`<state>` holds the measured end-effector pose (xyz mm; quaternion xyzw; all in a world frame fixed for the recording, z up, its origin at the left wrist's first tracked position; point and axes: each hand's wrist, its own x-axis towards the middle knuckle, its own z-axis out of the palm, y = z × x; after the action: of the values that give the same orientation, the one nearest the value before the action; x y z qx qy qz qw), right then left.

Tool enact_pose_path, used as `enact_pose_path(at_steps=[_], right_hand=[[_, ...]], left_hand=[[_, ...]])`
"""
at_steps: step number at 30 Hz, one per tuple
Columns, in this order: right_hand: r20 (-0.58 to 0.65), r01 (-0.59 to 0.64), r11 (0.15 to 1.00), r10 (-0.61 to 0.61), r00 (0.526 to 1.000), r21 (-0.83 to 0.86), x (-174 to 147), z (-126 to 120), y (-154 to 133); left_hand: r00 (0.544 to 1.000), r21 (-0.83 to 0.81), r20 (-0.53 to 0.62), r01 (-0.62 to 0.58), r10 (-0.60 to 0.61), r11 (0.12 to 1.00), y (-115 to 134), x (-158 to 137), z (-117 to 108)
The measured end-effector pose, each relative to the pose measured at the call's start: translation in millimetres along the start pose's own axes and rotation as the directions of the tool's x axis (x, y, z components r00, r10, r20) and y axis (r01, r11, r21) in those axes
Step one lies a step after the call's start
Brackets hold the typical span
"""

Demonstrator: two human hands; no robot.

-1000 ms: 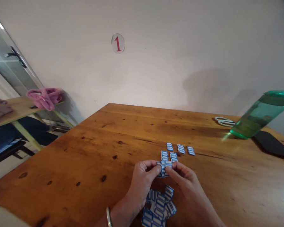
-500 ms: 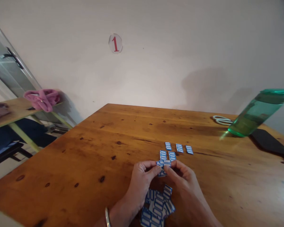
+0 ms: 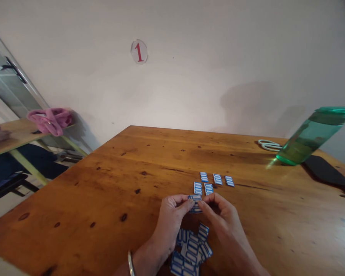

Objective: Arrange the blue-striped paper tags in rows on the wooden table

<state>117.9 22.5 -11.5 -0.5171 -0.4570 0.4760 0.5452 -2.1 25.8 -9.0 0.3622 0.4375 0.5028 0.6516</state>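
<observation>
Both my hands meet low in the middle of the wooden table (image 3: pixel 109 180). My left hand (image 3: pixel 169 224) and my right hand (image 3: pixel 222 226) pinch a small blue-and-white label sheet (image 3: pixel 195 203) between thumbs and fingertips, a little above the tabletop. Just beyond the fingers, several cut blue-and-white labels (image 3: pixel 212 182) lie in two short rows. Below my wrists a loose pile of blue-and-white label sheets (image 3: pixel 191 251) rests near the table's front edge. A metal bangle (image 3: pixel 130 262) circles my left wrist.
A tilted green bottle (image 3: pixel 312 136) stands at the back right, beside white-handled scissors (image 3: pixel 268 145) and a flat black object (image 3: pixel 326 171). Left of the table is a second desk (image 3: pixel 20 132) with a pink cloth (image 3: pixel 50 119). A "1" sticker (image 3: pixel 138 51) marks the wall.
My hands have shifted the held label sheet slightly left and lower, and the thumbs have closed in over it. The view has drifted a little; the rest of the table stays the same.
</observation>
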Motion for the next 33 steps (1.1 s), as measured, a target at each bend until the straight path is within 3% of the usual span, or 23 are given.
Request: enact_pose_path(at_steps=[6,10,14,17,22,25,30,33], right_hand=[[0.011,-0.020,1.000,0.021,1.000,-0.023,-1,2,5],[0.045,0.028,0.991,-0.022,0.999,-0.133,-2,2,3],[0.143,0.094,0.959,-0.057,0.988,-0.268,-4,-2,-5],[0.298,0.183,0.880,-0.049,0.953,-0.439,-5,-5,-10],[0.551,0.419,0.662,-0.011,0.835,-0.621,-8,-7,-9],[0.572,0.443,0.573,0.056,0.818,-0.690,-9,-10,-9],[0.557,0.419,0.533,0.121,0.822,-0.735,-12,-16,-12],[0.545,0.428,0.464,0.150,0.825,-0.776,-18,-15,-9]], left_hand=[[1.000,0.006,0.024,0.005,-0.005,1.000,-1,-1,1],[0.999,0.034,0.036,-0.005,0.003,0.999,0,-2,1],[0.999,-0.031,-0.045,-0.019,0.018,0.999,7,1,-5],[0.991,-0.163,-0.134,-0.048,0.027,0.985,16,4,-14],[0.985,-0.278,-0.170,-0.083,0.037,0.957,23,6,-22],[0.988,-0.286,-0.148,-0.083,0.042,0.955,23,5,-21],[0.989,-0.301,-0.140,-0.085,0.044,0.950,23,5,-21],[0.989,-0.297,-0.140,-0.077,0.037,0.952,23,5,-21]])
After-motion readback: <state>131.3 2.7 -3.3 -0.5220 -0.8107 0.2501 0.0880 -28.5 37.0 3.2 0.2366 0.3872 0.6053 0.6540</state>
